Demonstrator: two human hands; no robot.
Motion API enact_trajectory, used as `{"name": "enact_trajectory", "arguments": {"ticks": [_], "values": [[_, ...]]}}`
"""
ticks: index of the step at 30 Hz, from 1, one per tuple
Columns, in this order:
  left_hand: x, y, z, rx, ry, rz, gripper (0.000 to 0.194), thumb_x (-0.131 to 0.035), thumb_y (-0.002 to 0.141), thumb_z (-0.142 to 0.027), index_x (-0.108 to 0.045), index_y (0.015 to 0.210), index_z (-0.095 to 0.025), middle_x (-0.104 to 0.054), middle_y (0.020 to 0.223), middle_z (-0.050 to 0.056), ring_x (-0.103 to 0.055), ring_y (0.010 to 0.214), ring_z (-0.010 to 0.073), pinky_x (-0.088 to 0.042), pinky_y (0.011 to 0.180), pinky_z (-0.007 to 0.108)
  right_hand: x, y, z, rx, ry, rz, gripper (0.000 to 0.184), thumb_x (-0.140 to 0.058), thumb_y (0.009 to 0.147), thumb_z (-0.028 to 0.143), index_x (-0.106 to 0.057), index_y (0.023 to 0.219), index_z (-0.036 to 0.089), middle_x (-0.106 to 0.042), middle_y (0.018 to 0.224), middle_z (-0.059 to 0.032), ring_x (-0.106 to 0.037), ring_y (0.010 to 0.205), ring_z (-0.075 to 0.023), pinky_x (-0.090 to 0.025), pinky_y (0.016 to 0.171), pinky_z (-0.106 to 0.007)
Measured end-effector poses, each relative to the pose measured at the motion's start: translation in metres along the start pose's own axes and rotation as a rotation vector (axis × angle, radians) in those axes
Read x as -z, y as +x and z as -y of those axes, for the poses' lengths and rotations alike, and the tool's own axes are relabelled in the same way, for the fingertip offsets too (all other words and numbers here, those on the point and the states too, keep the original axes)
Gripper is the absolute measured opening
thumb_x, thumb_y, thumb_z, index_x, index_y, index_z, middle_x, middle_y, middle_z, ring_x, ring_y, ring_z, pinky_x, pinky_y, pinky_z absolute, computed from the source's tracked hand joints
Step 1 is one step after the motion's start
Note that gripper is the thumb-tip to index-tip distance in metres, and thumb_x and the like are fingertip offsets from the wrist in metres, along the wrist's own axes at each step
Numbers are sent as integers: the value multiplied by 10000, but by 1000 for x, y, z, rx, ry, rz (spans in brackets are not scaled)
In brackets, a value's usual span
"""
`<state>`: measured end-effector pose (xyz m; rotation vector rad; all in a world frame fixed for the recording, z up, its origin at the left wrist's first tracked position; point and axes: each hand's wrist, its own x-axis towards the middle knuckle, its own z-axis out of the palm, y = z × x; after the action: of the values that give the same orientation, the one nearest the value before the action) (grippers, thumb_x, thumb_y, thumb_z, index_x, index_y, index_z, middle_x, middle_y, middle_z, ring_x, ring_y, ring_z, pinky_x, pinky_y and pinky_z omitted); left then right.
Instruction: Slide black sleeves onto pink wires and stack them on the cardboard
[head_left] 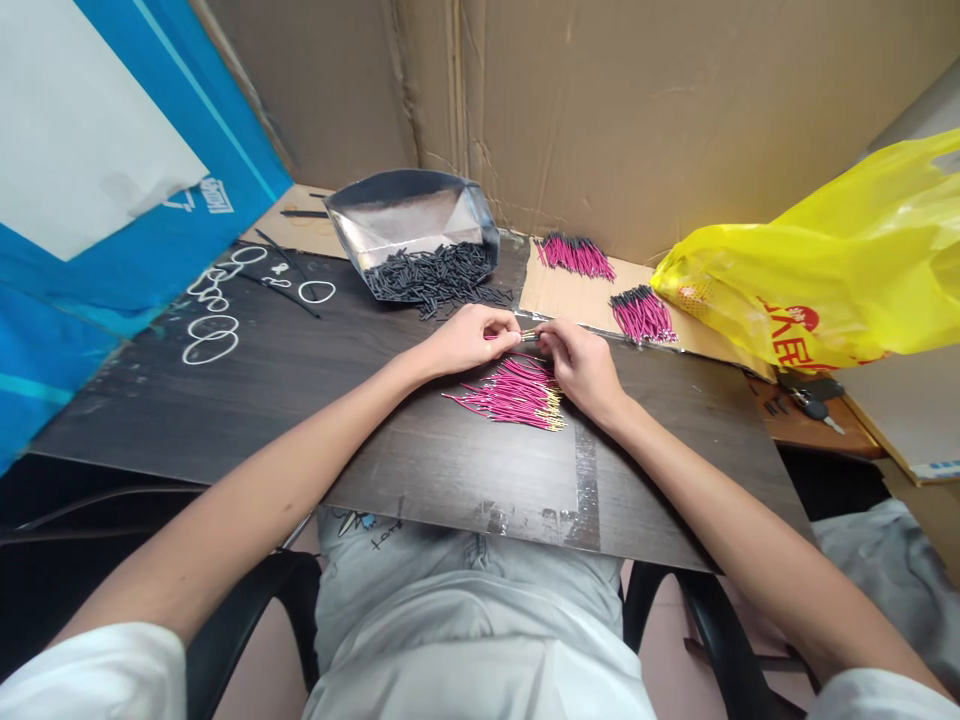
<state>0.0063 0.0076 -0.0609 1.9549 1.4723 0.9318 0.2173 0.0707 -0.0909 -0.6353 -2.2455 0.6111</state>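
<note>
The left hand [474,338] and right hand [583,362] pinch thin gold-tipped wires [529,336] between their fingertips. A loose grip could drop these onto the loose pile of magenta gold-ended wires [510,392] just below the fingers; a brushing wrist could scatter that pile. A nudge could spill more short black tubes [435,272] beyond the fingers. Right of them, the yellow plastic bag [810,265] shows red characters, 民 legible; far left, white lettering on blue sheeting [247,150] is unreadable.

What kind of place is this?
Probably a workshop or home work corner: a pile of pink wires and loose short black pieces lie on a table, with cardboard standing behind.
</note>
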Motion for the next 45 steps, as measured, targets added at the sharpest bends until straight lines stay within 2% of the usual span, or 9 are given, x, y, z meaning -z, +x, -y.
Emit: {"name": "enact_trajectory", "arguments": {"ticks": [4,11,15,25,35,41,45], "values": [[-1,-1,-2,-4,33,-16,210,-613,897,-290,-695,788,-130,-612,671,3,-489,617,109,-352,620,255,-1,0,-1,2,59,-23,162,-489,1029,198,-649,1041,213,-724,870,-27,-690,791,-159,-539,772,-321],[-2,0,-2,-16,14,-8,203,-611,897,-283,-696,790,-132,-600,661,-3,-483,615,106,-354,618,249,0,-1,-2,-16,99,-11,161,-491,1026,213,-639,1087,226,-722,863,-19,-700,776,-160,-556,765,-327],[-1,0,-3,-11,-42,5,216,-603,901,-293,-682,781,-132,-578,640,-10,-475,594,100,-356,608,244,0,-1,-3,24,124,-37,189,-504,1011,185,-628,1147,229,-740,927,-22,-724,848,-169,-562,814,-338],[1,0,-4,-8,-53,40,228,-599,903,-299,-684,772,-133,-567,630,-10,-465,572,94,-337,581,238,1,-1,-2,44,94,-60,172,-522,996,191,-643,1112,229,-759,1060,-40,-729,963,-176,-567,888,-338],[1,0,-5,15,-58,30,241,-593,907,-309,-673,762,-133,-562,617,-11,-465,560,95,-341,571,237,0,-2,-3,32,133,-21,198,-501,1002,183,-641,1137,222,-760,1037,-47,-752,920,-177,-572,828,-329],[-1,0,-3,5,-59,6,224,-613,898,-309,-688,780,-135,-587,645,-2,-482,583,97,-352,583,237,0,-3,-2,40,89,26,271,-458,1032,210,-598,1263,226,-763,1125,-60,-748,1017,-188,-574,871,-336],[-1,0,-4,19,-73,1,218,-619,895,-305,-679,773,-135,-586,640,-2,-482,578,96,-357,578,234,0,-2,0,-7,37,9,280,-435,1048,224,-590,1281,220,-763,1133,-71,-745,1017,-194,-570,869,-339]]}}
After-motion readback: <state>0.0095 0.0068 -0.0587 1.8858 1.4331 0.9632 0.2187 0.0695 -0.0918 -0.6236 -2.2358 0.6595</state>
